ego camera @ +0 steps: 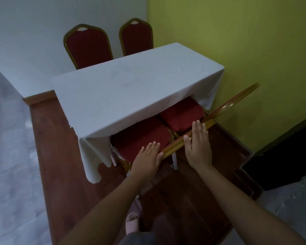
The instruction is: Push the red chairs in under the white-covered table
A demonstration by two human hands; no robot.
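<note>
Hands flat and open: left hand [147, 156] and right hand [199, 147] press the gold top rail [175, 145] of the near red chair [141, 138]. We judge its seat mostly under the white-covered table [131, 89]; second near chair [181, 114] likewise. Two far chairs [88, 46] already tucked in, apparently. Final nudge remains.

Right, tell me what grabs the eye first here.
The long white-covered table fills the middle, set against a yellow-green wall on the right. At its near edge, the left hand and right hand rest flat on the gold top rail of a red chair, beside a second chair. Two more red chairs stand behind the table.
</note>
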